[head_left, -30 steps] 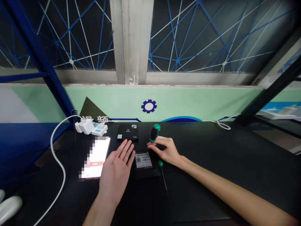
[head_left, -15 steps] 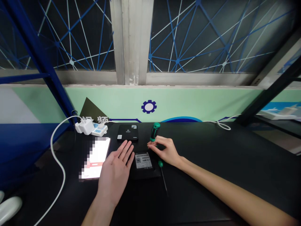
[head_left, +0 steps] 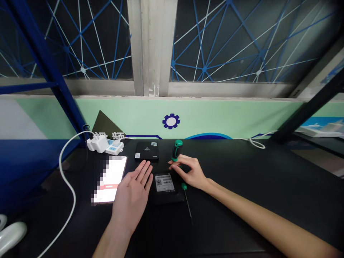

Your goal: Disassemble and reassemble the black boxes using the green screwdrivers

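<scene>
One screwdriver [head_left: 176, 150] is standing upright in my right grip [head_left: 191, 170], which is pinching it at the base of the handle and hiding its tip. The labelled black box [head_left: 168, 190] is lying flat on the surface [head_left: 242, 172], left of that grip and nearer me. My left grip [head_left: 133, 199] is holding nothing, palm up and unfolded, just beside the box. Another screwdriver [head_left: 187, 200] is resting near my right grip. The box is looking whole, so I am judging the screwdriver work unfinished; how much is done, I cannot tell.
</scene>
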### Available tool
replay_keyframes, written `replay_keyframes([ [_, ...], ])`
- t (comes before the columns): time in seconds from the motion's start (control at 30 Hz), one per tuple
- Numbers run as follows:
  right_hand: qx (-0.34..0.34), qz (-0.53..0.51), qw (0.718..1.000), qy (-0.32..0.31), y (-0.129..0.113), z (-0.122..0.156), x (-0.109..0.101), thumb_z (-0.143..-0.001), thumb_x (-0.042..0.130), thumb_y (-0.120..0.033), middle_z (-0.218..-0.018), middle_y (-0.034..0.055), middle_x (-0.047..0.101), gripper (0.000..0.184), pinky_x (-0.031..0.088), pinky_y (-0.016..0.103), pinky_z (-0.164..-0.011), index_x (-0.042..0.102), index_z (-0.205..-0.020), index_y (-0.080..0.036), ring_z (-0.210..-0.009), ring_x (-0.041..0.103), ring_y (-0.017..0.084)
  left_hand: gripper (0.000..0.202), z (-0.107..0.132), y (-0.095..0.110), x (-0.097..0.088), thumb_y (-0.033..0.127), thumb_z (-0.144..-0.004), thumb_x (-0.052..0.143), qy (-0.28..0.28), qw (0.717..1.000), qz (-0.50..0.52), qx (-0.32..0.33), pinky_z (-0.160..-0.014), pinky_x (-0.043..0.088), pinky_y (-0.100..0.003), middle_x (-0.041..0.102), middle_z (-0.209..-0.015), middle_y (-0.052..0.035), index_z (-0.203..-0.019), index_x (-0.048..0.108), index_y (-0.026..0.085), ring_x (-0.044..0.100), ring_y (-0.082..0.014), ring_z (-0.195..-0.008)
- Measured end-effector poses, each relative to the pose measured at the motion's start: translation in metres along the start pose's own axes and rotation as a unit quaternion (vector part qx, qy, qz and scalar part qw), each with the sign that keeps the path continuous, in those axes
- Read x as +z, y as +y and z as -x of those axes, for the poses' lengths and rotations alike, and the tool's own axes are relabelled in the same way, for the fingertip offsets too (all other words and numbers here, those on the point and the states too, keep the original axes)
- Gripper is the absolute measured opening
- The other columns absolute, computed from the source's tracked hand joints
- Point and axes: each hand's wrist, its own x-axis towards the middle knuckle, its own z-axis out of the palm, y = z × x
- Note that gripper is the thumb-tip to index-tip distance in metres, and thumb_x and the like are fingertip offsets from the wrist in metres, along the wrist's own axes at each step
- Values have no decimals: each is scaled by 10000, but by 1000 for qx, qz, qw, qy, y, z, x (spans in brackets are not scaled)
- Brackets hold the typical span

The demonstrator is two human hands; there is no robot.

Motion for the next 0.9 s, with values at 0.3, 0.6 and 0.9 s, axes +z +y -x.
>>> replay_keyframes([
  [0.3, 7, 0, 1000, 10, 0, 0, 1, -930, 644, -259, -797, 65, 754, 159, 530, 306, -623, 708, -795, -205, -702, 669, 186, 500, 4, 2, 8, 201, -962, 452, 21, 1000, 0, -7, -1179, 351, -328, 565, -1453, -82, -1458, 498, 156, 469, -198, -1387],
  [0.6, 14, 6, 1000, 18, 2, 1, 2, -922, 663, -277, -778, 59, 747, 140, 522, 289, -599, 710, -817, -196, -648, 635, 165, 493, 3, 2, 9, 197, -965, 442, 24, 1000, 1, -11, -1187, 333, -332, 568, -1450, -89, -1452, 504, 160, 499, -195, -1363],
  [0.9, 47, 16, 998, 29, 3, 1, 3, -900, 696, -340, -729, 43, 706, 170, 480, 268, -542, 705, -808, -198, -627, 628, 157, 475, 3, 0, 7, 216, -962, 448, 20, 1000, -3, -11, -1182, 348, -330, 560, -1460, -76, -1427, 530, 161, 501, -188, -1362],
])
